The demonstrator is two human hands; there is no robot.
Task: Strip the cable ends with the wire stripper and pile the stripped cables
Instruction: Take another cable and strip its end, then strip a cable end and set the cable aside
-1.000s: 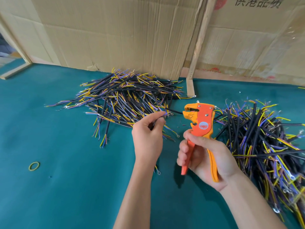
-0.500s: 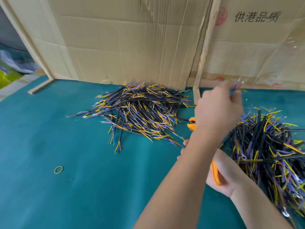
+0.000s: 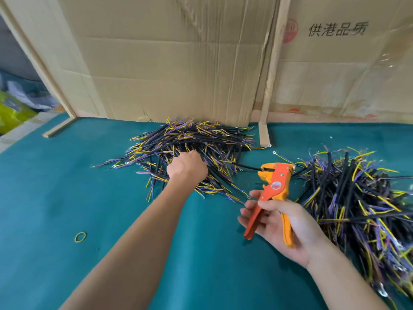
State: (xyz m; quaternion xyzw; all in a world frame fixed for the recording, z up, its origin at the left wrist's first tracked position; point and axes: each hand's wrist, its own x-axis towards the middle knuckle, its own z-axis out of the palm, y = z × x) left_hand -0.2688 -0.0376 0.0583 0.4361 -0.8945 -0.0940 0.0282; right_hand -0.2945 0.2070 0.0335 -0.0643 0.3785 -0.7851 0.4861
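Observation:
A heap of black cables with yellow and purple wire ends [image 3: 196,137] lies at the middle back of the green table [image 3: 55,193]. My left hand [image 3: 187,168] rests on its near side, knuckles up, fingers curled down among the cables and hidden. My right hand [image 3: 282,225] holds an orange wire stripper [image 3: 274,186] by its handles, jaws pointing up and left, nothing in them. A second, larger heap of cables [image 3: 357,198] covers the table at the right, just beyond the stripper.
Cardboard sheets [image 3: 178,63] stand along the back edge, with a wooden strip [image 3: 269,86] leaning between them. A yellow rubber band [image 3: 80,237] lies on the felt at the near left. A single black cable [image 3: 248,167] lies between the two heaps.
My left hand held a cable at the stripper, swung across to the right heap, and has now come back down onto the middle heap. The right hand still holds the stripper.

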